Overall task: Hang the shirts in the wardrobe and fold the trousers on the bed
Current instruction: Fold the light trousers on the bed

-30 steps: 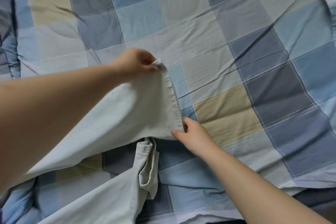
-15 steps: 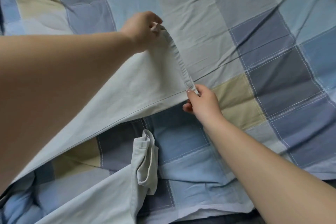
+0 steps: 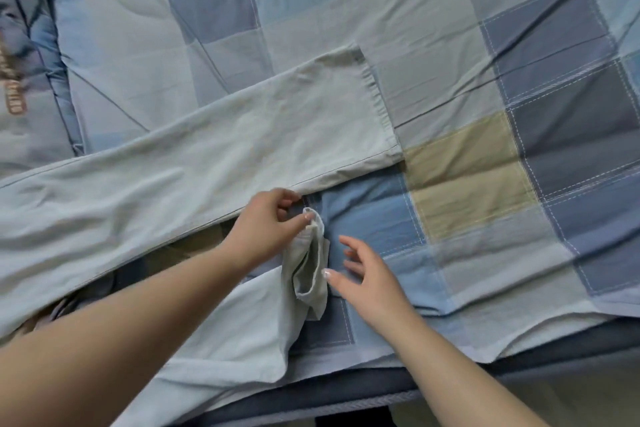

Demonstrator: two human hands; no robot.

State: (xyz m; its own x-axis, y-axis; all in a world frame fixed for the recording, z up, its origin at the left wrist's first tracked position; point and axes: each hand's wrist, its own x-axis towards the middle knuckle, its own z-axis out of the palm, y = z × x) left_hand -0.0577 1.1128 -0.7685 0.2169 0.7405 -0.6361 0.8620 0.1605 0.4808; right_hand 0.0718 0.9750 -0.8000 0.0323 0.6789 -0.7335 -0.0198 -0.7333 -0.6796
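Trousers (image 3: 221, 163) on checked quilt (image 3: 485, 45) — left hand (image 3: 266, 229) pinches the crumpled leg's cuff (image 3: 313, 218); right hand (image 3: 372, 274), fingers spread and empty, hovers beside it.

No text, label or number can be read. At the far left edge, a blue-grey crumpled fabric item (image 3: 20, 55) lying on the patchwork quilt of blue, grey and tan squares (image 3: 467, 163) carries brownish marks that look like printed lettering, but they are blurred and partly cut off, so not a single character can be made out.
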